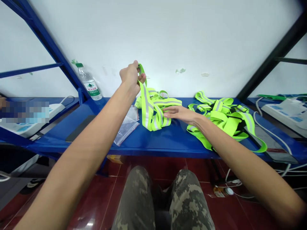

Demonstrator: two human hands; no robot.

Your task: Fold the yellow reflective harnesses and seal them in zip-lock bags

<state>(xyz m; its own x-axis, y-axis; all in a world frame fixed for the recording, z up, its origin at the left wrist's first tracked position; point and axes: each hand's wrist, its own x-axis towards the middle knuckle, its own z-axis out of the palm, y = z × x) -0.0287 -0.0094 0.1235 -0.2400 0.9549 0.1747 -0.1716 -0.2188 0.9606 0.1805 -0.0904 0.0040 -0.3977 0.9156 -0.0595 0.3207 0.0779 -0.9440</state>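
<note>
My left hand (133,74) is raised above the blue table (134,143), its fingers closed on a neon yellow-green reflective strap (146,110) with a silver stripe. From that hand the strap hangs down in loops onto a small heap of the same webbing. At the heap's right side is my right hand (178,114), fingers stretched out against or just beside the bands; whether it presses on them cannot be made out. A larger tangle of similar straps (223,119), with some black buckle parts, lies to the right, partly behind my right forearm.
Left of the heap lie clear plastic bags (126,127) and a dark flat sheet (80,129). A water bottle (90,83) stands at the back by the wall. White cables (271,127) run along the right edge. Blue frame posts (45,38) rise at the left.
</note>
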